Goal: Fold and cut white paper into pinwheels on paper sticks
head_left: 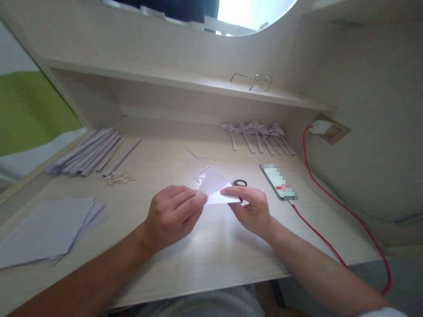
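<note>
Above the middle of the desk, a sheet of white paper is held between my two hands, with one corner standing up in a fold. My left hand pinches its left edge between thumb and fingers. The right edge is gripped by my right hand, thumb below and index finger on top. Scissors with black handle loops lie just behind my right hand, their blades hidden. Several thin white sticks are scattered on the desk behind the paper.
Rolled paper tubes lie at the back left, by a small pile of short pale pieces. White sheets are stacked front left. Paper pinwheels rest at the back right. A phone with a red cable lies right; glasses sit on the shelf.
</note>
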A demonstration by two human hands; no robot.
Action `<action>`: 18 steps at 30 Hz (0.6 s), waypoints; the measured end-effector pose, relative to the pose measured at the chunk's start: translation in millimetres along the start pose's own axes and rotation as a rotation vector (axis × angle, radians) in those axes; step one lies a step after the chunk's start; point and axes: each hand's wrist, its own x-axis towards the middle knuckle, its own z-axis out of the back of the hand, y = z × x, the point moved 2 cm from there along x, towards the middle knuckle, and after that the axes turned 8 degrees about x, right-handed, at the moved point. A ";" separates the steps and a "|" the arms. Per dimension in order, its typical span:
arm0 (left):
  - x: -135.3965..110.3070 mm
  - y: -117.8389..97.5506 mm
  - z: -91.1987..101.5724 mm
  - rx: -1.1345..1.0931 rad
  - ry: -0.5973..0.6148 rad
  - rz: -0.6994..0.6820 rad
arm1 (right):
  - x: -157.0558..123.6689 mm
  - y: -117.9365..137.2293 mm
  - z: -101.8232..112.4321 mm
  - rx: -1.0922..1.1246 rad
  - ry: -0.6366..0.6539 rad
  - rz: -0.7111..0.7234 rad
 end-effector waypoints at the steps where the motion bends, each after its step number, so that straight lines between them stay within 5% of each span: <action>1: -0.1 -0.5 -0.2 -0.035 0.010 -0.003 | -0.2 -0.3 0.5 0.028 -0.021 -0.010; 4: -2.9 0.6 -3.3 -0.129 0.052 0.012 | 1.0 -0.1 2.6 0.109 -0.052 -0.059; 8: -5.2 6.8 -5.6 -0.154 0.125 0.012 | 5.3 2.1 5.4 0.208 0.064 -0.115; 13: -2.3 11.4 -3.9 -0.133 0.403 -0.028 | 10.5 -0.5 11.7 0.307 0.230 -0.269; 18: 0.5 9.5 -1.9 -0.197 0.387 0.022 | 10.5 -6.6 10.0 0.525 0.308 -0.439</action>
